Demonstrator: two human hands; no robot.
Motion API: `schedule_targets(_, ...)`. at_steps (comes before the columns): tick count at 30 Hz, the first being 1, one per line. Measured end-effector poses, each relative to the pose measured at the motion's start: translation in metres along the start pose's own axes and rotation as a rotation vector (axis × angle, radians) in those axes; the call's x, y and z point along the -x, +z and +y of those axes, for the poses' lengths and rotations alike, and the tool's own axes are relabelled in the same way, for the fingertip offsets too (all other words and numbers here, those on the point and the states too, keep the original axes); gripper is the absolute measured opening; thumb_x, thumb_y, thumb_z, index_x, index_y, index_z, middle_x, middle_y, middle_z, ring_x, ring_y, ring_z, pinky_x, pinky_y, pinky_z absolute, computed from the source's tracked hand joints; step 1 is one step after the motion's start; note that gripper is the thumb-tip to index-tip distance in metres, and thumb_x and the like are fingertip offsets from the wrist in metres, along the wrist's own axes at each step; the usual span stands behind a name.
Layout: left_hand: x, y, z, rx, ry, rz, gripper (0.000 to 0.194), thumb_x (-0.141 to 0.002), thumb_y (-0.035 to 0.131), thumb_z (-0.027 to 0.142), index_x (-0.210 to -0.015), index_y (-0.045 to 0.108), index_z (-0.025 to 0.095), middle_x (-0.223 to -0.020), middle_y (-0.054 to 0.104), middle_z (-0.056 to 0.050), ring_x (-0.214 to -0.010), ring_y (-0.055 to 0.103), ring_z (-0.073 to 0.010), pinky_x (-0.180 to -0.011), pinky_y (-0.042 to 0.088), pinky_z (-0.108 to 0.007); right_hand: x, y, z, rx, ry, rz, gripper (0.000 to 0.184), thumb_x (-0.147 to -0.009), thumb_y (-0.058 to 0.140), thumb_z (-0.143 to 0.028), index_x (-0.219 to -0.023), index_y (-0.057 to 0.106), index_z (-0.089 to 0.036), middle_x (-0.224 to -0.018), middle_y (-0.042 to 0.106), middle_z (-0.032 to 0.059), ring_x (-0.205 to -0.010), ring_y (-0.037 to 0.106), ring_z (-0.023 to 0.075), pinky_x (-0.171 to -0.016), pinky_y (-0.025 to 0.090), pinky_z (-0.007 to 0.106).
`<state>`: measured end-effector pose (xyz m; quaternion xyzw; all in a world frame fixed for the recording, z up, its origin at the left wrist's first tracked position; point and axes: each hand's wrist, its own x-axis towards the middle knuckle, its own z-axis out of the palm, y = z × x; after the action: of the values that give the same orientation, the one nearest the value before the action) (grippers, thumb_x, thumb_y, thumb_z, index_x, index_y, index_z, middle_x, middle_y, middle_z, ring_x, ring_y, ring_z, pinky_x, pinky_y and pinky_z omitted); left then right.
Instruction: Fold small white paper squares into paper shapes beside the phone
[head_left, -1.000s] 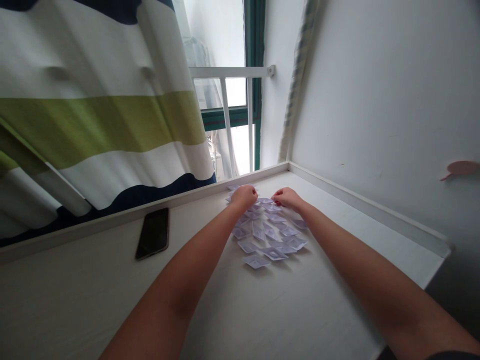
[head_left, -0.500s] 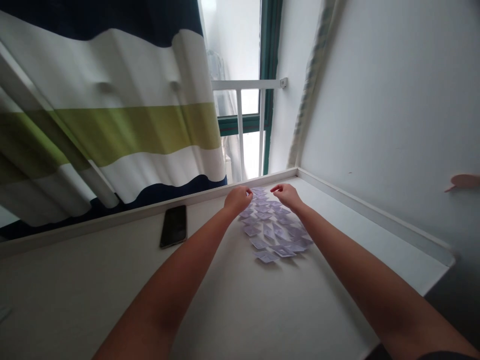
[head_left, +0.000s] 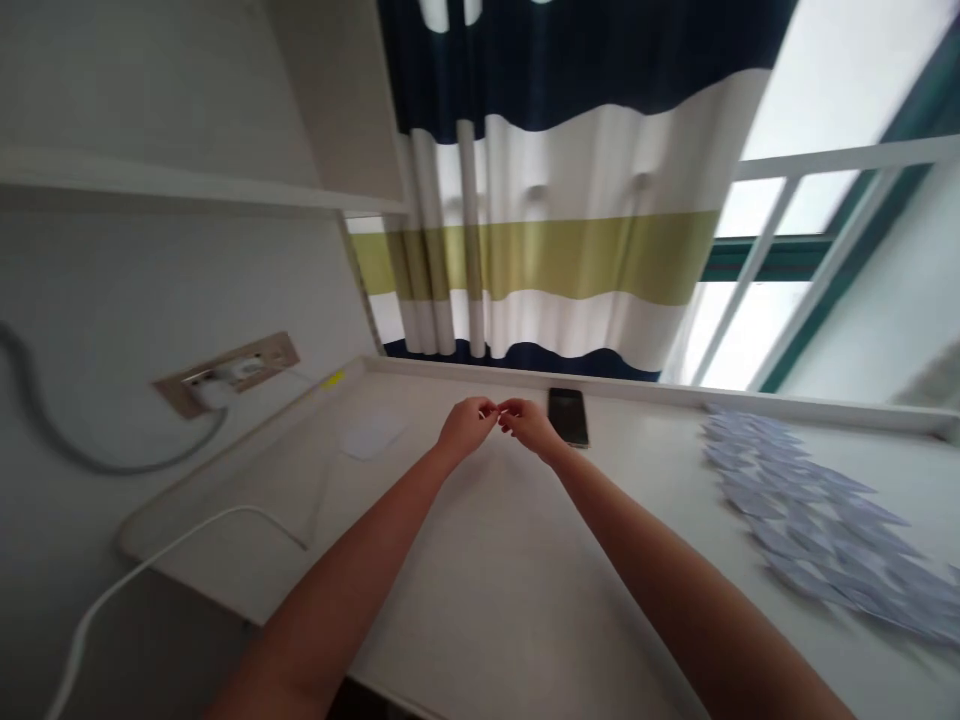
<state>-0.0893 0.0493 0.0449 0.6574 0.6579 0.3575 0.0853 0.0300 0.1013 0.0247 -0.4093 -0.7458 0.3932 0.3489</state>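
My left hand (head_left: 469, 425) is over the white desk (head_left: 525, 560), its fingers curled in a loose pinch with nothing visible in them. Against its fingertips, or very near them, are those of my right hand (head_left: 527, 424), also bent inward and seemingly without anything between them. A dark phone (head_left: 568, 417) lies flat just right of my right hand. Farther right, many small folded white paper pieces (head_left: 802, 500) stand in close rows, blurred by motion. To the left of my hands a white paper sheet (head_left: 373, 434) lies on the desk.
A raised rim (head_left: 637, 391) runs along the desk's back edge, below a striped curtain (head_left: 562, 250). On the left wall is a socket panel (head_left: 232, 372) with a plugged-in grey cable. A white cable (head_left: 187, 533) crosses the desk's left edge. A yellow mark (head_left: 332, 379) sits near the corner.
The view has turned left. Both hands have left the folded paper pieces, moved left past the phone and come together. The sheet and socket panel have come into view.
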Motion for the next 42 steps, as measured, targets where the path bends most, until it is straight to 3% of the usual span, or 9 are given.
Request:
schedule_targets(5, 0.019, -0.053, -0.078, -0.145, -0.147, 0.061, 0.016, -0.074, 0.049, 0.023, -0.072, 0.063, 0.015, -0.073, 0.063, -0.005, -0.066, 0.055, -0.0142, -0.062, 0.039, -0.024, -0.022, 0.102, -0.022, 0.041, -0.086, -0.109, 0.025, -0.069, 0.049, -0.014, -0.090, 0.061, -0.015, -0.067, 0.062, 0.0017, -0.059, 0.055, 0.0108, -0.058, 0.041, 0.022)
schedule_targets(10, 0.030, -0.073, -0.128, -0.357, -0.164, 0.150, 0.013, -0.072, 0.051, 0.017, -0.079, 0.061, 0.014, -0.085, 0.061, -0.008, -0.084, 0.054, -0.0183, -0.078, 0.039, -0.029, -0.032, 0.147, -0.025, 0.109, -0.161, -0.173, 0.030, -0.069, 0.047, -0.011, -0.095, 0.061, -0.017, -0.072, 0.063, 0.0018, -0.065, 0.055, 0.0111, -0.064, 0.040, 0.022)
schedule_targets(18, 0.031, -0.081, -0.165, -0.295, -0.306, 0.058, 0.026, -0.066, 0.062, 0.022, -0.090, 0.061, 0.013, -0.093, 0.060, -0.010, -0.087, 0.056, -0.0194, -0.080, 0.041, -0.028, -0.036, 0.149, -0.025, 0.268, -0.129, -0.171, 0.026, -0.071, 0.047, -0.014, -0.092, 0.061, -0.019, -0.075, 0.063, 0.0023, -0.068, 0.054, 0.0128, -0.063, 0.037, 0.023)
schedule_targets(28, 0.033, -0.090, -0.152, -0.382, -0.342, 0.055, 0.019, -0.073, 0.050, 0.023, -0.081, 0.065, 0.016, -0.084, 0.066, -0.009, -0.078, 0.059, -0.0184, -0.072, 0.042, -0.027, -0.033, 0.149, -0.023, 0.214, -0.144, -0.152, 0.024, -0.071, 0.047, -0.013, -0.089, 0.061, -0.018, -0.072, 0.061, 0.0008, -0.064, 0.052, 0.0112, -0.062, 0.036, 0.022)
schedule_targets(30, 0.034, -0.094, -0.147, -0.423, -0.371, 0.119, 0.021, -0.074, 0.047, 0.024, -0.078, 0.066, 0.016, -0.079, 0.066, -0.009, -0.075, 0.060, -0.0198, -0.070, 0.042, -0.029, -0.032, 0.148, -0.024, 0.209, -0.147, -0.150, 0.024, -0.071, 0.047, -0.012, -0.089, 0.061, -0.018, -0.072, 0.061, 0.0007, -0.065, 0.052, 0.0111, -0.063, 0.037, 0.022)
schedule_targets(33, 0.037, -0.105, -0.138, -0.422, -0.355, 0.359, 0.023, -0.075, 0.045, 0.025, -0.081, 0.065, 0.016, -0.081, 0.066, -0.009, -0.077, 0.059, -0.0207, -0.072, 0.042, -0.030, -0.032, 0.148, -0.025, 0.195, -0.132, -0.144, 0.024, -0.070, 0.047, -0.012, -0.088, 0.061, -0.018, -0.072, 0.061, 0.0009, -0.065, 0.052, 0.0110, -0.064, 0.038, 0.022)
schedule_targets(38, 0.037, -0.117, -0.129, 0.027, -0.263, 0.668, 0.022, -0.071, 0.051, 0.029, -0.080, 0.064, 0.014, -0.080, 0.065, -0.006, -0.076, 0.058, -0.0165, -0.074, 0.043, -0.027, -0.035, 0.149, -0.029, 0.025, -0.060, -0.114, 0.018, -0.072, 0.049, -0.016, -0.086, 0.061, -0.016, -0.071, 0.062, 0.0023, -0.066, 0.055, 0.0113, -0.066, 0.041, 0.024)
schedule_targets(40, 0.034, -0.113, -0.128, 0.339, -0.328, 0.667, 0.027, -0.066, 0.056, 0.034, -0.080, 0.064, 0.012, -0.076, 0.064, -0.005, -0.071, 0.057, -0.0149, -0.067, 0.044, -0.025, -0.037, 0.146, -0.035, -0.160, -0.013, -0.130, 0.017, -0.076, 0.049, -0.025, -0.083, 0.061, -0.015, -0.073, 0.063, 0.0035, -0.067, 0.057, 0.0112, -0.065, 0.044, 0.024)
schedule_targets(42, 0.032, -0.102, -0.128, 0.588, -0.393, 0.576, 0.033, -0.061, 0.061, 0.036, -0.082, 0.063, 0.011, -0.076, 0.064, -0.006, -0.068, 0.056, -0.0138, -0.059, 0.043, -0.023, -0.038, 0.140, -0.042, -0.363, 0.006, -0.179, 0.021, -0.078, 0.046, -0.030, -0.082, 0.060, -0.015, -0.076, 0.064, 0.0042, -0.068, 0.058, 0.0107, -0.063, 0.046, 0.023)
